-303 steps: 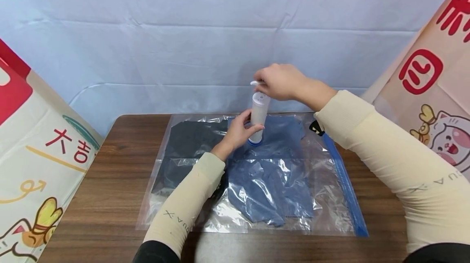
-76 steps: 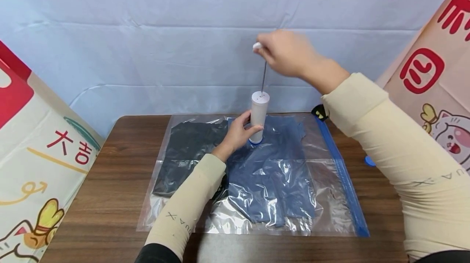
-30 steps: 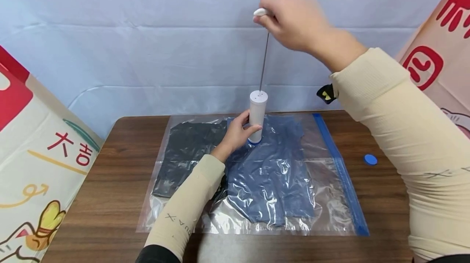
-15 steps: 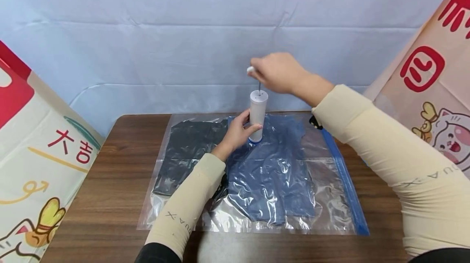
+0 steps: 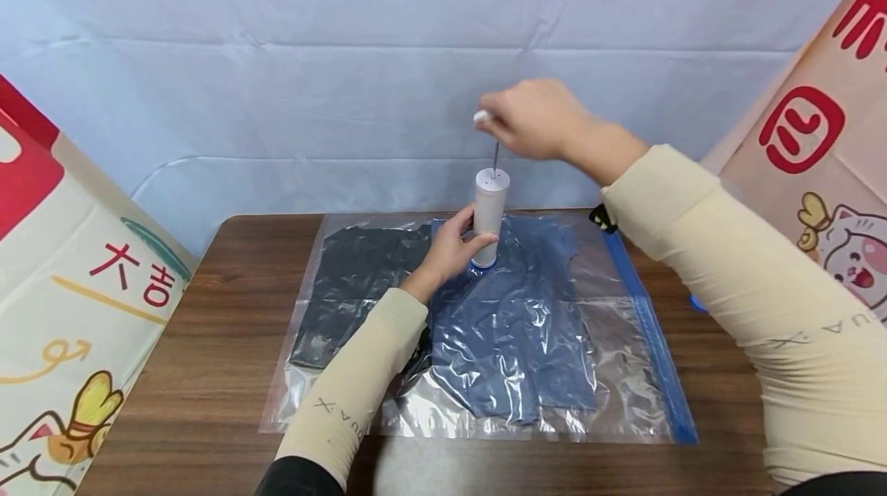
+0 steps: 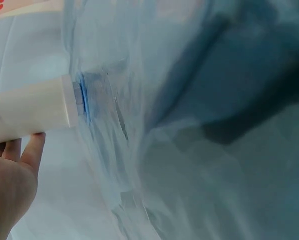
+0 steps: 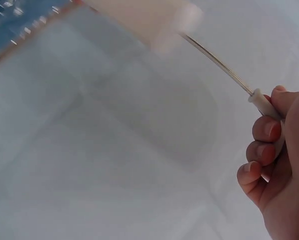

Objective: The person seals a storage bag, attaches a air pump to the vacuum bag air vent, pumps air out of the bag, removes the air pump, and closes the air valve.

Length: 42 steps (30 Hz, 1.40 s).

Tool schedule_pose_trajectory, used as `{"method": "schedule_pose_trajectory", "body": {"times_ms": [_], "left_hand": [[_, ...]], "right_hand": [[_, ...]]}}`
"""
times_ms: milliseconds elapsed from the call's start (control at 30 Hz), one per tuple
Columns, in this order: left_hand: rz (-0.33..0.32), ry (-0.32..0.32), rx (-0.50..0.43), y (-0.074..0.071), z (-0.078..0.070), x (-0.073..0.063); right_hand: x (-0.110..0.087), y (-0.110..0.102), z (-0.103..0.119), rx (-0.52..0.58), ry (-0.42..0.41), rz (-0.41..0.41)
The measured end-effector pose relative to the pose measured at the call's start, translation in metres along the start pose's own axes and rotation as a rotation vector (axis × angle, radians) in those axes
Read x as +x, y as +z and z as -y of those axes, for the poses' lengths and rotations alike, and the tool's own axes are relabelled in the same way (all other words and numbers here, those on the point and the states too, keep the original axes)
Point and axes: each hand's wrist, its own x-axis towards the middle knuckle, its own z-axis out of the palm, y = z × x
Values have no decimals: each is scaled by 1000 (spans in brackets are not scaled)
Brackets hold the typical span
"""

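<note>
A white hand pump (image 5: 490,207) stands nearly upright on the blue valve (image 5: 483,263) of a clear vacuum storage bag (image 5: 617,350). My left hand (image 5: 450,249) grips the pump's barrel low down, thumb in front. In the left wrist view the barrel (image 6: 34,110) meets the valve ring, with fingers beneath it. Above the barrel my right hand (image 5: 540,122) has its fingers curled round the white pump handle (image 5: 483,118). A thin metal rod (image 7: 217,62) runs from that handle into the pump's top, partly drawn out. Inside the bag lie dark grey clothing (image 5: 363,273) and blue clothing (image 5: 513,342).
The bag lies flat on a brown wooden table (image 5: 180,373), its blue zip edge (image 5: 651,342) at the right. A blue cap (image 5: 697,303) shows partly behind the right sleeve. Pale cloth (image 5: 312,95) hangs behind, with printed bags (image 5: 104,311) at the sides.
The right hand has worked the pump handle up and down; it dropped from its high point a second ago and is now slightly higher than half a second ago. The left hand stays put.
</note>
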Motion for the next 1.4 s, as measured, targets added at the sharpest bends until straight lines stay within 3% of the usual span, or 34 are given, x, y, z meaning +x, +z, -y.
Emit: {"method": "schedule_pose_trajectory", "body": {"times_ms": [233,433,567,833,967,1133,1400], "left_hand": [[0,10,-15,3,0,-2],[-9,22,-14,2,1,-3],[5,15,-1,1,2,-2],[2,9,1,-1,5,-1],[11,12,-5,-1,4,-3],[16,17,36,-2,0,-4],[43,-7,102,-2,-6,-5]], "right_hand": [[6,-61,2,-82,31,-168],[5,-71,2,-100,41,-255],[3,-49,3,-59,8,-227],[-8,47,4,56,-21,-8],[-14,64,6,60,-30,25],[-7,35,3,2,-45,17],[7,-40,1,-76,-45,-143]]}}
